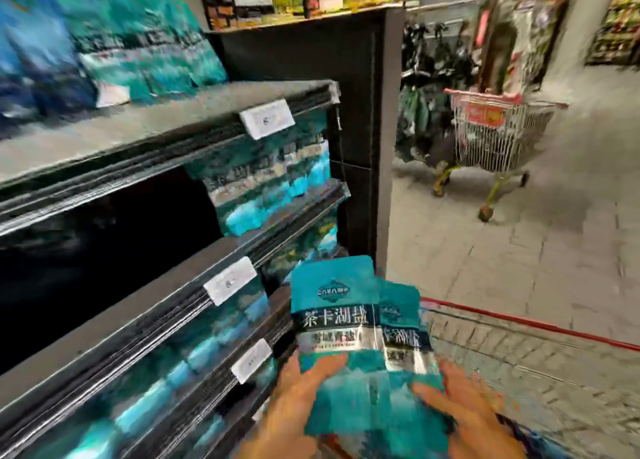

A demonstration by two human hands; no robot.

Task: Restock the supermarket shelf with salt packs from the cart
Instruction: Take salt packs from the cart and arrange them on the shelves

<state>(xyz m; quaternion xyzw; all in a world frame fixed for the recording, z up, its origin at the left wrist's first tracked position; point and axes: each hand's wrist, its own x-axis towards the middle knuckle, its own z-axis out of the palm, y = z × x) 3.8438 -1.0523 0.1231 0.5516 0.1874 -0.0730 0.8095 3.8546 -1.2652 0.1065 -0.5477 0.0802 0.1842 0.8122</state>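
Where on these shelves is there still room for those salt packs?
The dark gap on the second shelf, left of the teal stack, looks empty. The top shelf's front right edge is bare. The lower shelves look crowded. Both hands hold salt packs.

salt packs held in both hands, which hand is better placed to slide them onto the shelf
Left, probably. The left hand grips the salt packs on the side nearest the shelf, which stands to the left. The right hand holds the far edge, over the cart.
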